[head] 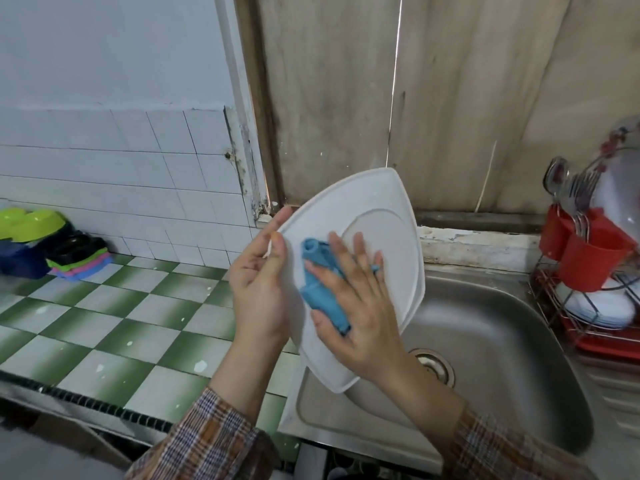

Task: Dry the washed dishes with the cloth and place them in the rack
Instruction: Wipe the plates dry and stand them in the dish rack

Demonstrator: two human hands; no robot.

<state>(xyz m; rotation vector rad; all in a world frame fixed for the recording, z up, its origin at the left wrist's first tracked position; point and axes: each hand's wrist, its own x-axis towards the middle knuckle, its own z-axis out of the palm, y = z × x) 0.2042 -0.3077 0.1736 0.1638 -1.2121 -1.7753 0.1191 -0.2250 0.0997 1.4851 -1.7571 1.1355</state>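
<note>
White plate (381,209) is held on edge above the left rim of the sink (502,323), long axis near upright. The left grip (259,275) clasps its left rim. The right grip (356,306) presses the blue cloth (317,296) flat against it, fingers straight. The rack (595,344) lies well to the right, nearer the right grip.

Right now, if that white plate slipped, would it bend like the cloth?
The white plate is likely stiff: held by one edge, it keeps its shape. The cloth bunches, so floppy. The plate's smooth face probably slips easily.
</note>
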